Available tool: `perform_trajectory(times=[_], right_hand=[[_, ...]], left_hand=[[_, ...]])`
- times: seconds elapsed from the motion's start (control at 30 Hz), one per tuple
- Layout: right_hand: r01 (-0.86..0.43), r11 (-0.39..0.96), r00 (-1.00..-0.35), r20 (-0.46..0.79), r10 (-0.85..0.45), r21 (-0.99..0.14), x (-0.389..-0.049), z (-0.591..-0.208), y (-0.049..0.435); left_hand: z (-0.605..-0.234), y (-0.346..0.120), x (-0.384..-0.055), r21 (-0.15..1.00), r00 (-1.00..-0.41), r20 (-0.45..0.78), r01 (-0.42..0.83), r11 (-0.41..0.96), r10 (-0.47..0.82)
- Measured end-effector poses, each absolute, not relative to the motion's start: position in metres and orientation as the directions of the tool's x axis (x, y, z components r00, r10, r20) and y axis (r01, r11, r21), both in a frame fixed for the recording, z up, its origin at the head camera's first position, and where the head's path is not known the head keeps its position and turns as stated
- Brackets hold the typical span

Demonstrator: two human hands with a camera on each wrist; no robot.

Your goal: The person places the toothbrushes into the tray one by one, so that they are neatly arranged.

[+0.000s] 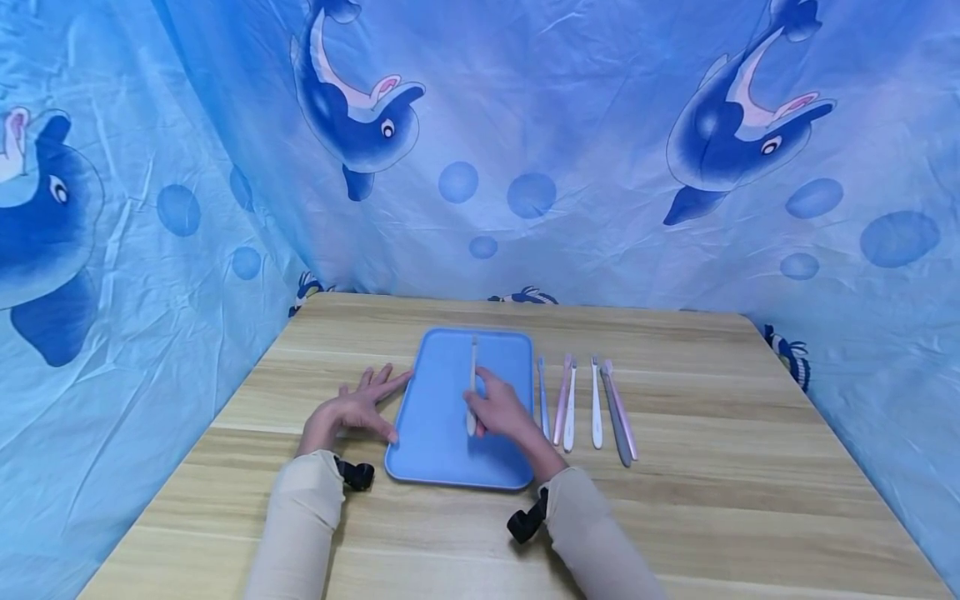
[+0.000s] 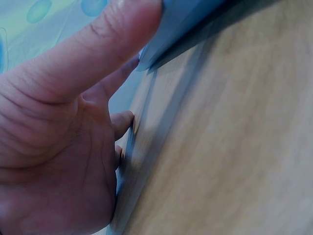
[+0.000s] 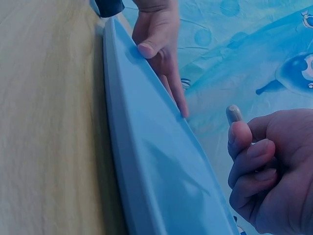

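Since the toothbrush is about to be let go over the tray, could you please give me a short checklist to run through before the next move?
1. Right hand holds the white toothbrush: ok, fingers curl round its handle.
2. Toothbrush is over the blue tray, lengthwise: ok.
3. Toothbrush already rests on the tray floor: cannot tell.
4. Left hand steadies the tray: ok, flat on the wooden table, fingers and thumb at the tray's left rim.
5. Six toothbrushes remain in a row on the table right of the tray: ok.
6. Right hand is apart from that row: ok, though the nearest brush lies close.
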State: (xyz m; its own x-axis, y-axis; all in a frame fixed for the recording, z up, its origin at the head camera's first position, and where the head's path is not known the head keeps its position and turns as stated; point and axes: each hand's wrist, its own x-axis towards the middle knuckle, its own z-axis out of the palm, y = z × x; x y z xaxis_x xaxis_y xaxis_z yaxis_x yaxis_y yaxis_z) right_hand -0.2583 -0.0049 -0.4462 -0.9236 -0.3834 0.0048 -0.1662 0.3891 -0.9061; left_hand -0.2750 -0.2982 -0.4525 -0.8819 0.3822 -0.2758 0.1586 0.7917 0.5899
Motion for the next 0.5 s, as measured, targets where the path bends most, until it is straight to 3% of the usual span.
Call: perform_trajectory(times=[0.5], right_hand=[[-0.161,0.398,-0.924,-0.004,-0.382,-0.903,-0.259,-0.453,-0.025]], left_hand=[[-0.452,-0.298,-0.276,0.566,-0.885,-0.298,0.139,0.813,0.359]])
